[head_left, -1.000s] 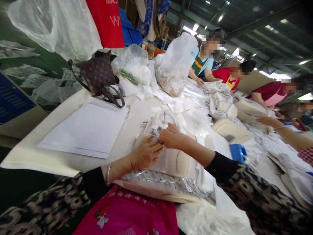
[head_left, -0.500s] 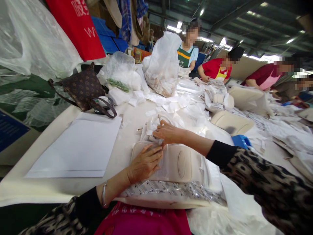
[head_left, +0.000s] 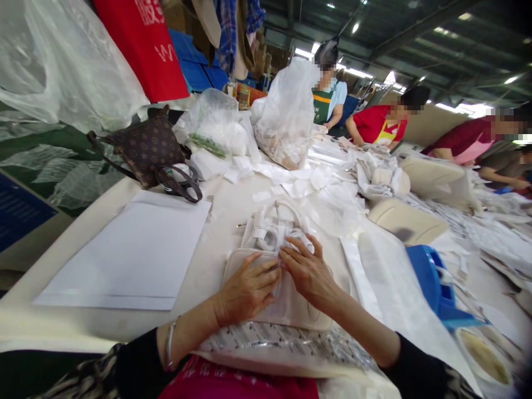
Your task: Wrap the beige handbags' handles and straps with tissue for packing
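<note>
Cream padded cushion (head_left: 286, 305) on clear printed plastic (head_left: 282, 346), its middle hidden beneath both hands; left hand (head_left: 247, 291) open, lying flat on it; right hand (head_left: 310, 271) half-curled, grip unclear; white strapping (head_left: 270, 233) beyond, tangled, hard to make out.

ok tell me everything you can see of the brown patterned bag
The dark brown handbag has a small repeating light pattern and looks like coated canvas. A thin strap trails from its left side, and a wider dark looped strap lies at its front, around a white object. It sits on the cream table top, beside a clear plastic bag.
</note>
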Tool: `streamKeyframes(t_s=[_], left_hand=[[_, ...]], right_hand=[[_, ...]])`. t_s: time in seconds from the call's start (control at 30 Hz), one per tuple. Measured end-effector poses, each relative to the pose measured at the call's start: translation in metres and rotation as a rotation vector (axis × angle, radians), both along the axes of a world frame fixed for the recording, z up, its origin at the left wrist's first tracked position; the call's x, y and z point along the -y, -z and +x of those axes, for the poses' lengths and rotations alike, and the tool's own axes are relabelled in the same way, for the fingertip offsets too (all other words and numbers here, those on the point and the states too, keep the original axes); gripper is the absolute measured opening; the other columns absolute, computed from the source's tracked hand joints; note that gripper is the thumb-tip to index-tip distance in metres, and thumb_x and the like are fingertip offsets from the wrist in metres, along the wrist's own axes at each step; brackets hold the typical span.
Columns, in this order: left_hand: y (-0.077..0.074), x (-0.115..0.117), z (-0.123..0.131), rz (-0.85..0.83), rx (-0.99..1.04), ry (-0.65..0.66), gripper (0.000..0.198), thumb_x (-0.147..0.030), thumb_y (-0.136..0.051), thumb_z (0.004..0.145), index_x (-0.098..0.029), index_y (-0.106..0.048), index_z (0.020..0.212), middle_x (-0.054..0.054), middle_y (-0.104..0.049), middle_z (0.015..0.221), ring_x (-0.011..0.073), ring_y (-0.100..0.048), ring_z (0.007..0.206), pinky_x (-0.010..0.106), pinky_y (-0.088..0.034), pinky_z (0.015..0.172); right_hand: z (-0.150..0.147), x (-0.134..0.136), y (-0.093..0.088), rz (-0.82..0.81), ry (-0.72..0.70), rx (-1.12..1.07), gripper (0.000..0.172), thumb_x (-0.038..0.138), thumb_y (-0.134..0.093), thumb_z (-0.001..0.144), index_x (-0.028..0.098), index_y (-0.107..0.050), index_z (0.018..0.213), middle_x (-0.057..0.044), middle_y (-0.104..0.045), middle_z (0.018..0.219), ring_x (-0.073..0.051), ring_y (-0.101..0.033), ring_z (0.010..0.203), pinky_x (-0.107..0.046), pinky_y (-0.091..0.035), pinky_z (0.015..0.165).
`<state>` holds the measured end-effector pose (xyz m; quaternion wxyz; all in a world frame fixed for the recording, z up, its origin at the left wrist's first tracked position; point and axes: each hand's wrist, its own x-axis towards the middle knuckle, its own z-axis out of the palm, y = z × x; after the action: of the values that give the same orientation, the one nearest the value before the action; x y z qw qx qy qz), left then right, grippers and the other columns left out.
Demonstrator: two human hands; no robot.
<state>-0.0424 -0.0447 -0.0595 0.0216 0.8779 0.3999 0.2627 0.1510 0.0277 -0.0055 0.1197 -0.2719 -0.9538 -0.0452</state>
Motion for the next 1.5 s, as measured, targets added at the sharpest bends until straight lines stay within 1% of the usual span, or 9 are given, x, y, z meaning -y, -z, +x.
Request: streamKeyframes(t_s=[0.2, 0.4, 0.5, 0.7, 0.87, 1.0, 1.17, 1.3, 1.5], left_hand=[[-0.001, 0.0, 0.001, 0.04, -0.011, -0.001, 0.037, -0.03, -0.051, 0.094, -0.016, -0.051, 0.128, 0.008, -0.062, 0.127, 0.0226, -0.04, 0.134, 0.048, -0.011, 0.12], [-0.007, 0.002, 0.001, 0.027, -0.056, -0.024, 0.035, -0.03, -0.053, 0.092, -0.016, -0.052, 0.124, 0.013, -0.045, 0.145, 0.0255, -0.044, 0.128, 0.054, -0.02, 0.113], [-0.016, -0.002, 0.006, -0.015, -0.082, -0.054, 0.03, -0.032, -0.059, 0.089, -0.017, -0.056, 0.114, 0.013, -0.039, 0.149, 0.0273, -0.047, 0.122, 0.053, -0.03, 0.106], [-0.026, -0.014, 0.03, -0.069, -0.049, -0.193, 0.037, -0.029, -0.069, 0.079, -0.016, -0.054, 0.111, 0.01, -0.053, 0.136, 0.0291, -0.048, 0.108, 0.048, -0.039, 0.096], [-0.023, -0.015, 0.036, -0.055, -0.007, -0.229, 0.055, -0.031, -0.067, 0.081, -0.016, -0.045, 0.129, 0.011, -0.054, 0.131, 0.0297, -0.047, 0.108, 0.049, -0.038, 0.097], [-0.024, -0.012, 0.037, -0.053, -0.039, -0.239, 0.053, -0.034, -0.064, 0.084, -0.017, -0.045, 0.131, 0.011, -0.053, 0.134, 0.03, -0.047, 0.11, 0.051, -0.037, 0.099], [-0.028, -0.015, 0.035, -0.095, -0.009, -0.223, 0.055, -0.031, -0.064, 0.082, -0.017, -0.046, 0.131, 0.011, -0.055, 0.128, 0.0301, -0.047, 0.11, 0.049, -0.041, 0.096], [-0.032, -0.032, 0.017, -0.053, 0.064, -0.205, 0.039, -0.005, -0.049, 0.082, -0.016, -0.054, 0.119, 0.009, -0.057, 0.119, 0.0236, -0.048, 0.111, 0.041, -0.042, 0.1], [-0.056, -0.06, -0.005, -0.141, -0.283, -0.255, 0.032, 0.006, -0.04, 0.075, -0.016, -0.062, 0.083, 0.007, -0.061, 0.091, 0.0235, -0.053, 0.094, 0.037, -0.049, 0.081]], right_hand=[[-0.016, -0.032, 0.003, 0.005, 0.061, 0.043, 0.024, 0.009, -0.044, 0.089, 0.02, -0.065, 0.095, -0.006, -0.069, 0.101, -0.025, -0.034, 0.136, -0.05, -0.002, 0.116], [0.009, -0.046, -0.01, -0.095, 0.332, -0.245, 0.038, 0.007, -0.045, 0.084, 0.02, -0.061, 0.115, -0.008, -0.065, 0.117, -0.023, -0.049, 0.107, -0.038, -0.033, 0.091], [0.019, -0.038, -0.015, -0.191, 0.301, -0.176, 0.052, 0.001, -0.046, 0.073, 0.018, -0.056, 0.121, -0.007, -0.069, 0.104, -0.024, -0.05, 0.099, -0.035, -0.031, 0.084], [0.007, -0.037, -0.015, -0.21, 0.215, 0.125, 0.079, -0.002, -0.047, 0.062, 0.01, -0.041, 0.139, -0.011, -0.07, 0.089, -0.026, -0.052, 0.098, -0.036, -0.027, 0.082], [0.015, -0.058, -0.015, -0.582, 0.324, -0.122, 0.072, 0.003, -0.048, 0.058, 0.017, -0.049, 0.129, -0.004, -0.068, 0.09, -0.023, -0.058, 0.093, -0.034, -0.034, 0.082], [0.028, -0.062, -0.005, -0.908, 0.261, -0.476, 0.074, 0.01, -0.044, 0.063, 0.018, -0.038, 0.136, -0.004, -0.065, 0.096, -0.021, -0.06, 0.085, -0.031, -0.043, 0.072], [0.018, -0.039, 0.001, -0.425, 0.301, -0.231, 0.065, 0.006, -0.047, 0.069, 0.03, -0.055, 0.129, -0.004, -0.064, 0.097, -0.025, -0.052, 0.095, -0.04, -0.036, 0.086], [0.007, -0.018, -0.002, -0.063, 0.3, 0.008, 0.063, 0.004, -0.046, 0.079, 0.039, -0.056, 0.13, -0.008, -0.06, 0.105, -0.028, -0.045, 0.097, -0.042, -0.03, 0.085], [0.003, -0.009, 0.0, 0.012, 0.33, 0.083, 0.059, 0.005, -0.049, 0.08, 0.043, -0.059, 0.124, -0.008, -0.053, 0.109, -0.03, -0.04, 0.104, -0.044, -0.026, 0.09]])
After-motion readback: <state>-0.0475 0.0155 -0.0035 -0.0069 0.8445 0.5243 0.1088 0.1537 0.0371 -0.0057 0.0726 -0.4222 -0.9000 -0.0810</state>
